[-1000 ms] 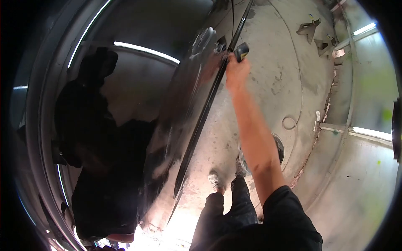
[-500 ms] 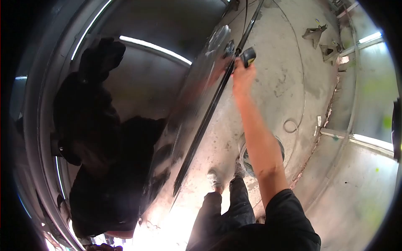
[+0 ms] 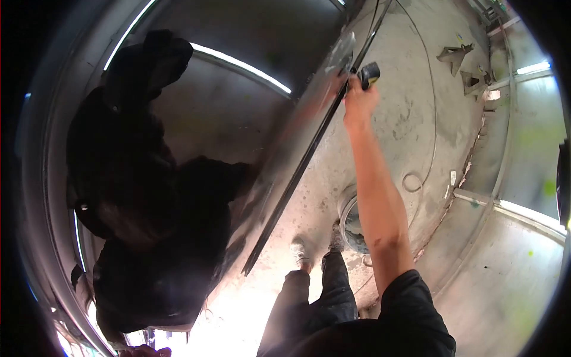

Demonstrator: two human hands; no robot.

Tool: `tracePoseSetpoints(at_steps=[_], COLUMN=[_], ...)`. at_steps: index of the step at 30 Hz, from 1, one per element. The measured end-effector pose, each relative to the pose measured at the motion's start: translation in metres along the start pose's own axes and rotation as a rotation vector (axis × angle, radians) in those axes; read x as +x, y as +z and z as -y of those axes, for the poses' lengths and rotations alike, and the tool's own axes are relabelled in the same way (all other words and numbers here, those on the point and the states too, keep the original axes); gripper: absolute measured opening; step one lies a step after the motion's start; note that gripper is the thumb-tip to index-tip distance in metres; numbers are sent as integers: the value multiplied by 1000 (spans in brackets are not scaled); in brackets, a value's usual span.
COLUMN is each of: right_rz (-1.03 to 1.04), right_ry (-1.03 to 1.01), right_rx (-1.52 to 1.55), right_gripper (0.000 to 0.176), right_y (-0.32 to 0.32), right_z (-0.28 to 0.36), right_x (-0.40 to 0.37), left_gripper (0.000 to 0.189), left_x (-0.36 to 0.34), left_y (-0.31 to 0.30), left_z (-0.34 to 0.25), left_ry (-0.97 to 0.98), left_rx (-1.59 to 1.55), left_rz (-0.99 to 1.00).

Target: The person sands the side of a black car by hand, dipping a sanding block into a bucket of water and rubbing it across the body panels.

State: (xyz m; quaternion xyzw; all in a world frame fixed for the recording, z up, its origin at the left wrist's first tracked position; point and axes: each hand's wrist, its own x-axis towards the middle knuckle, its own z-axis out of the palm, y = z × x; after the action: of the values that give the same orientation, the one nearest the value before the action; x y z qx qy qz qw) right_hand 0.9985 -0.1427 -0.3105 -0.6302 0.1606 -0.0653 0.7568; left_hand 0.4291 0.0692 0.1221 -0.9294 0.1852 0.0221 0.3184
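My right hand [image 3: 360, 106] is closed around a black hand-sized tool with a yellow patch [image 3: 370, 75], its arm stretched far forward. The tool is up against the lower part of a glossy black vehicle panel [image 3: 238, 128], beside a long dark trim strip [image 3: 297, 172] along the bottom edge. Just beyond the tool, a pale, wet-looking smear [image 3: 342, 52] shows on the panel. At the bottom left edge, what looks like my left hand [image 3: 144, 352] shows only as dark knuckles by the vehicle; its fingers are mostly cut off.
A round bucket [image 3: 347, 208] stands on the concrete floor [image 3: 398, 131] by my feet. A thin hose [image 3: 433, 113] runs along the floor with a loop in it. Metal stands [image 3: 455, 56] sit farther off, near the panelled wall [image 3: 529, 119] on the right.
The view has shifted slightly, so my right hand and the tool appear farther right. The hand still grips the tool at the panel's lower edge. More of the bucket shows beside my arm.
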Motion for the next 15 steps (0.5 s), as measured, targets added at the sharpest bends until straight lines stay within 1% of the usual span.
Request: tracePoseSetpoints(at_steps=[1, 4, 5, 8, 9, 11, 13, 15], right_rz=[35, 27, -35, -5, -22, 20, 45, 25], right_ry=[-38, -29, -193, -103, -155, -176, -59, -109], right_rx=[42, -109, -161, -118, -304, -160, 155, -124], right_gripper=[16, 18, 10, 11, 10, 11, 14, 20], right_y=[-4, -9, -4, 1, -4, -10, -5, -1], right_z=[-1, 5, -19, 11, -4, -14, 4, -1], right_x=[-12, -21, 5, 11, 15, -14, -54, -17], left_gripper=[76, 76, 77, 77, 77, 78, 78, 78], left_x=[-1, -8, -9, -11, -11, -13, -17, -23], left_y=[-1, -3, -2, -2, -1, -2, -3, -2], left_z=[0, -3, -3, -3, -3, -2, -1, 1], left_ry=[-1, -6, -7, -9, -10, -9, -13, -10], left_rx=[2, 5, 1, -12, -16, -13, -17, -20], left_rz=[-3, 5, 9, 14, 13, 15, 23, 36])
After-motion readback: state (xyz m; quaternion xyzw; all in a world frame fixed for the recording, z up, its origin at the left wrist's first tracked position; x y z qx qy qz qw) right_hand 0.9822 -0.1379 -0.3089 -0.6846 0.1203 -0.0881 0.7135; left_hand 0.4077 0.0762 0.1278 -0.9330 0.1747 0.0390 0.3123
